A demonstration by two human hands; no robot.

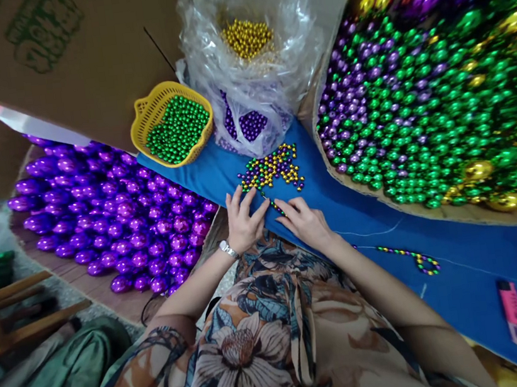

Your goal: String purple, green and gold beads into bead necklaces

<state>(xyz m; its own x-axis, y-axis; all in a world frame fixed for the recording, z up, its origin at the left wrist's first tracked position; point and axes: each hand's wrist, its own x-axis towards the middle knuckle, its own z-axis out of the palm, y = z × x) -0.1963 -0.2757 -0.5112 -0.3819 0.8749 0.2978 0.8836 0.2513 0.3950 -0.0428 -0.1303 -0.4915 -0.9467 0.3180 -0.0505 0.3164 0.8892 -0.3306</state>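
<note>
My left hand (246, 222), with a silver watch (228, 249) on its wrist, is at the near edge of the loose beads. Its thumb and index fingertip pinch one end of a short bead string (278, 207), while the other fingers are spread. Bent over the string's other end, my right hand (307, 222) pinches it between thumb and fingers. Green beads show between the two hands; the thread itself is hardly visible. Just beyond my fingertips lies a patch of loose gold, green and purple beads (274, 167) on the blue cloth (313, 177).
A yellow basket (140, 133) of green beads and plastic bags (206, 48) with gold and purple beads stand behind. Boxes of shiny balls (123, 217) and beads (400, 111) flank me. A strung bead loop (427, 263) and pink marker (512, 311) lie right.
</note>
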